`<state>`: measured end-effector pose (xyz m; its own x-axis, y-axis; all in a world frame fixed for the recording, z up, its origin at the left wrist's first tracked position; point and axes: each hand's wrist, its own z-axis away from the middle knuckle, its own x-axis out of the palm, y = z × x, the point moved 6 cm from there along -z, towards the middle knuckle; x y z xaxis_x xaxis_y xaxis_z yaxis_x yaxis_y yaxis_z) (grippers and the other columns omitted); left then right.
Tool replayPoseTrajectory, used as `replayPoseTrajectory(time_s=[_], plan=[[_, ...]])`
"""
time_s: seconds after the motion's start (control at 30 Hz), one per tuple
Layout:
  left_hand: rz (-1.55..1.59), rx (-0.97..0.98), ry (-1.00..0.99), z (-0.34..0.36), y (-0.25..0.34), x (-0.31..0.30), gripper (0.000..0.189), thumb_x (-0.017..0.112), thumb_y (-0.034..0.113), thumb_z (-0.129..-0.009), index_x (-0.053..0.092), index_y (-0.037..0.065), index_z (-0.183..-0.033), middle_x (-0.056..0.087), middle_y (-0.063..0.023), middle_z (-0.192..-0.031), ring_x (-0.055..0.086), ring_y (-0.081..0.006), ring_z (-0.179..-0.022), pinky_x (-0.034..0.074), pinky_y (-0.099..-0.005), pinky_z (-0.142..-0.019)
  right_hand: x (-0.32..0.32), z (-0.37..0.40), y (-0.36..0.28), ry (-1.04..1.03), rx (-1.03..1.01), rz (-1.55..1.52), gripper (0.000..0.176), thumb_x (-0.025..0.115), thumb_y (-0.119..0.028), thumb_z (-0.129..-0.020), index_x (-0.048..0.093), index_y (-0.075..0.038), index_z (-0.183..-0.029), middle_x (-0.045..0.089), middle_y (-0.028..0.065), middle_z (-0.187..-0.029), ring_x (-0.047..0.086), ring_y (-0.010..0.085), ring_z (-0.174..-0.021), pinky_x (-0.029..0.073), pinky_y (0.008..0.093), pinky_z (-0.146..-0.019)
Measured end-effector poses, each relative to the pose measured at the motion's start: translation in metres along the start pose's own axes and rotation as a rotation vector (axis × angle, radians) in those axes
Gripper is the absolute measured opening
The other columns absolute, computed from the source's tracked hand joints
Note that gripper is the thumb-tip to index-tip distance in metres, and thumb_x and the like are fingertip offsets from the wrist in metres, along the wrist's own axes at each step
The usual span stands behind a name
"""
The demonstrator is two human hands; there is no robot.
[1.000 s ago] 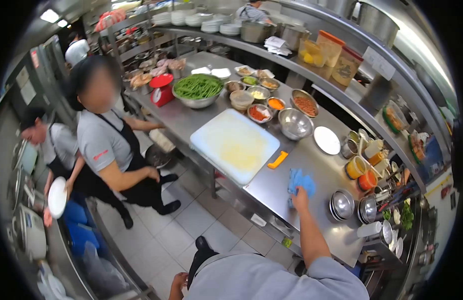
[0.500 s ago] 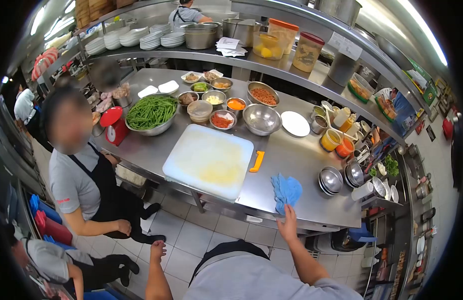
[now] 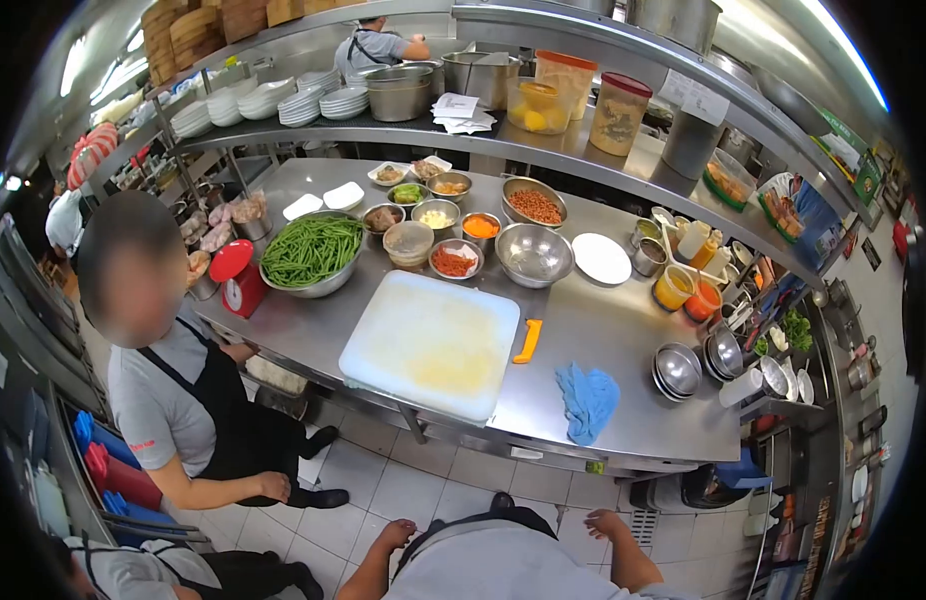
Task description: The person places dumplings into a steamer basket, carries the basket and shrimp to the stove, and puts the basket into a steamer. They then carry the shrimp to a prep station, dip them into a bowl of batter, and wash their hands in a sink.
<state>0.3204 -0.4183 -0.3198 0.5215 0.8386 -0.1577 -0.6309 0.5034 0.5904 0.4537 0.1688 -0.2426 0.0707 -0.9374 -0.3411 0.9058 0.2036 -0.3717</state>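
My left hand hangs low beside my waist, its fingers curled; whether it holds anything is too small to tell. On the other side my right hand is off the table, below its front edge, with fingers loosely spread and nothing in them. The crumpled blue cloth lies on the steel table, above my right hand. Left of it are an orange-handled tool and a large white cutting board with a yellowish stain.
Green beans fill a bowl beside a red scale. Behind the board stand ingredient bowls, an empty metal bowl and a white plate. A co-worker in an apron stands at the left; another is at the lower left.
My right hand has left the blue cloth and dropped below the table edge. My left hand has shifted right and down. The view has shifted a little.
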Motion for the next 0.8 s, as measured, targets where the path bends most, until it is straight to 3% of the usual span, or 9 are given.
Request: replayPoseTrajectory(time_s=[0.07,0.1,0.2,0.27,0.4,0.47,0.5,0.73,0.8], plan=[[-0.106,0.079,0.001,-0.002,-0.017,-0.015,0.035,0.071,0.023,-0.085,0.067,0.008,-0.116,0.071,-0.0079,-0.101,0.069,-0.0201,-0.081,0.058,-0.0329,-0.075,-0.013,-0.004,0.022,0.038,-0.001,-0.058,0.046,0.073,-0.022,-0.087,0.058,-0.008,-0.128,0.071,0.0097,-0.095,0.069,0.0205,-0.071,0.056,0.0342,-0.056],[-0.237,0.403,0.049,-0.008,-0.022,-0.024,0.028,0.067,0.019,-0.087,0.067,0.007,-0.113,0.069,-0.0077,-0.092,0.069,-0.0189,-0.073,0.059,-0.0342,-0.064,-0.022,-0.008,0.022,0.087,-0.016,-0.108,0.046,0.072,-0.019,-0.088,0.057,-0.006,-0.129,0.071,0.0111,-0.094,0.070,0.0212,-0.071,0.056,0.0342,-0.055],[0.048,-0.106,0.116,-0.005,-0.043,-0.046,0.029,0.066,0.014,-0.084,0.066,0.006,-0.112,0.067,-0.0082,-0.095,0.069,-0.0205,-0.070,0.060,-0.0355,-0.058,-0.020,0.002,0.008,0.086,-0.081,-0.133,0.050,0.071,-0.017,-0.088,0.053,-0.004,-0.133,0.071,0.0126,-0.094,0.070,0.0218,-0.071,0.056,0.0335,-0.054],[-0.936,0.381,-0.150,-0.001,-0.026,-0.044,0.028,0.066,0.017,-0.085,0.067,0.006,-0.111,0.068,-0.0079,-0.094,0.069,-0.0204,-0.071,0.060,-0.0371,-0.059,-0.006,-0.002,0.008,0.098,-0.143,-0.117,0.054,0.072,-0.018,-0.088,0.050,-0.004,-0.136,0.071,0.0132,-0.095,0.071,0.0218,-0.071,0.056,0.0343,-0.054],[-0.256,-0.120,0.044,-0.019,-0.019,-0.046,0.031,0.068,0.025,-0.085,0.067,0.007,-0.110,0.069,-0.0077,-0.095,0.069,-0.0207,-0.071,0.060,-0.0382,-0.059,0.016,-0.017,-0.002,-0.006,-0.099,-0.011,0.060,0.076,-0.021,-0.085,0.051,-0.006,-0.136,0.072,0.0121,-0.096,0.071,0.0208,-0.075,0.055,0.0342,-0.055],[-0.230,0.477,0.126,-0.015,0.033,-0.026,0.033,0.066,0.031,-0.086,0.068,0.007,-0.109,0.070,-0.0080,-0.092,0.069,-0.0202,-0.069,0.059,-0.0372,-0.057,0.009,-0.030,-0.012,-0.072,-0.118,-0.025,0.058,0.075,-0.022,-0.085,0.052,-0.005,-0.135,0.072,0.0110,-0.097,0.071,0.0201,-0.075,0.055,0.0339,-0.055],[0.065,-0.005,0.158,-0.021,0.029,-0.010,0.036,0.066,0.034,-0.086,0.069,0.007,-0.109,0.070,-0.0099,-0.094,0.068,-0.0210,-0.068,0.058,-0.0359,-0.059,0.007,-0.038,-0.016,-0.133,-0.135,-0.032,0.057,0.075,-0.023,-0.085,0.054,-0.005,-0.134,0.072,0.0100,-0.098,0.070,0.0195,-0.074,0.055,0.0335,-0.055],[-0.333,0.274,-0.032,-0.065,0.130,0.091,0.035,0.066,0.033,-0.091,0.067,0.010,-0.117,0.071,-0.0087,-0.098,0.066,-0.0204,-0.080,0.056,-0.0363,-0.071,-0.058,-0.081,-0.030,-0.049,-0.162,-0.112,0.050,0.072,-0.024,-0.086,0.057,-0.006,-0.130,0.072,0.0084,-0.096,0.069,0.0172,-0.071,0.054,0.0319,-0.056],[-0.667,0.445,-0.275,-0.064,0.153,0.126,0.042,0.067,0.037,-0.088,0.069,0.009,-0.119,0.072,-0.0129,-0.112,0.066,-0.0246,-0.104,0.050,-0.0364,-0.092,-0.074,-0.094,-0.029,-0.015,-0.159,-0.140,0.048,0.072,-0.023,-0.086,0.057,-0.006,-0.129,0.071,0.0083,-0.094,0.069,0.0172,-0.070,0.054,0.0319,-0.056]])
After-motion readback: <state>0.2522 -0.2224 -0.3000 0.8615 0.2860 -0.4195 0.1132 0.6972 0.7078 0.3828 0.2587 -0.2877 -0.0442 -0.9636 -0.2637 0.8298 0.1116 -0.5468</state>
